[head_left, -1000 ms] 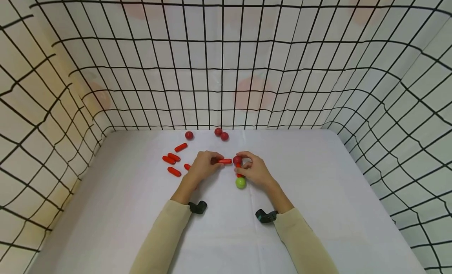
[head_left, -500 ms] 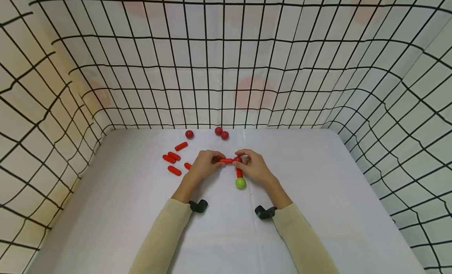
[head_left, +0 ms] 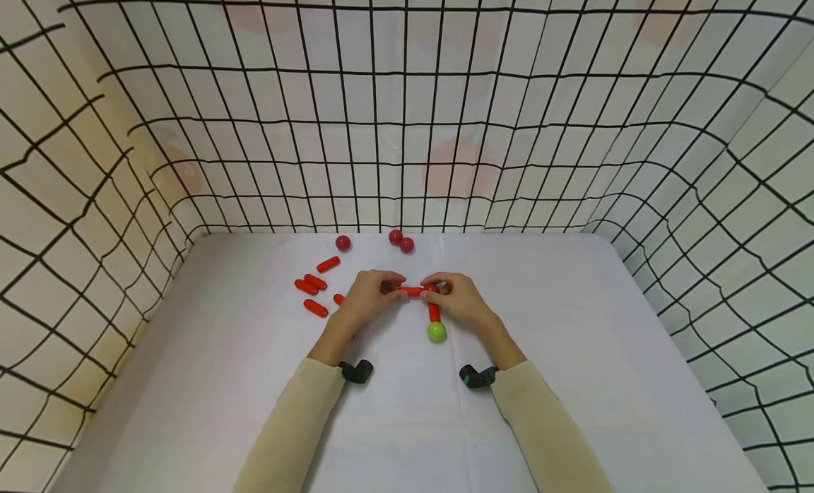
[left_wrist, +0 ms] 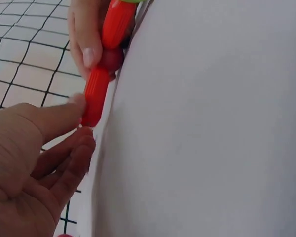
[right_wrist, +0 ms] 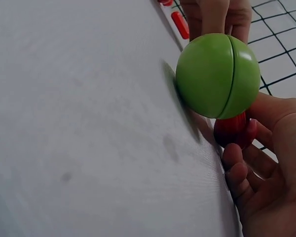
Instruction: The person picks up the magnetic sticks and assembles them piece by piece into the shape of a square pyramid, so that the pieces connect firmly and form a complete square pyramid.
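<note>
In the head view, my left hand (head_left: 369,297) pinches a short red rod (left_wrist: 95,94) between thumb and fingers. The rod's far end meets a dark red ball (left_wrist: 112,60), which my right hand (head_left: 464,301) grips with thumb and fingertips. A second red rod (head_left: 434,313) runs from that ball toward me, ending at a green ball (head_left: 436,332). Together the pieces make an L-shaped corner. The green ball looms large in the right wrist view, with a groove around it, and hides part of the rod behind it.
Several loose red rods (head_left: 315,308) lie on the white tabletop (head_left: 407,429) left of my hands; one is partly behind my left hand. Three red balls (head_left: 343,243) sit near the back edge. A black wire grid (head_left: 400,126) stands behind and along both sides.
The left hand's rod has moved right, closing the gap to the red ball. My right thumb has shifted from the second rod up to the ball.
</note>
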The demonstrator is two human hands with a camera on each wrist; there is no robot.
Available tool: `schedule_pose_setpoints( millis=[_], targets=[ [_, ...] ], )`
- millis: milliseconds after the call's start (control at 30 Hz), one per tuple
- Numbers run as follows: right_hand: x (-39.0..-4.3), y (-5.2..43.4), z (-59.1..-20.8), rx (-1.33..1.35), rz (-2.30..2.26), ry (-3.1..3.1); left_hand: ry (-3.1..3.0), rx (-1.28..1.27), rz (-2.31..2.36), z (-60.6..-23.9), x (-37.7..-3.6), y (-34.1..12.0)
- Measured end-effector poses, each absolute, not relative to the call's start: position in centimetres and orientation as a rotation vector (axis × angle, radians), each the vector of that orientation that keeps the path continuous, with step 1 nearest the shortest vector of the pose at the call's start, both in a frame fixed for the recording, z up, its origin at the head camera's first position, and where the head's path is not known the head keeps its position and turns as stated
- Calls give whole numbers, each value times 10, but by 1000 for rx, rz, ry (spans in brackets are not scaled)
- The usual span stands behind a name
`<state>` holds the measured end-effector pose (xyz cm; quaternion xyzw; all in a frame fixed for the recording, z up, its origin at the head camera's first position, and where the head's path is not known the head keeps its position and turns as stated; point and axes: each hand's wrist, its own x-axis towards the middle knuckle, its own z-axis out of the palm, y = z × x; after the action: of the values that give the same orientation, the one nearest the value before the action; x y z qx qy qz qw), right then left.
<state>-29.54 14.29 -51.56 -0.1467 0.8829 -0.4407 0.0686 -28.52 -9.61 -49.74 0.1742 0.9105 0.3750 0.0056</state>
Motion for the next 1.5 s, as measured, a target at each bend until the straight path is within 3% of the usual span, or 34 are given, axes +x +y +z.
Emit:
schedule_pose_setpoints(
  millis=[533, 833, 1500],
  targets=[
    [-289, 144, -521, -412, -1409, 2628, 3035, 252, 1179, -461, -332, -152],
    [-287, 143, -525, -387, -1428, 2619, 3091, 17, 1160, -466, -350, -172],
    [-290, 146, -521, -434, -1447, 2620, 2982, 63, 1190, -476, -356, -172]
  ],
)
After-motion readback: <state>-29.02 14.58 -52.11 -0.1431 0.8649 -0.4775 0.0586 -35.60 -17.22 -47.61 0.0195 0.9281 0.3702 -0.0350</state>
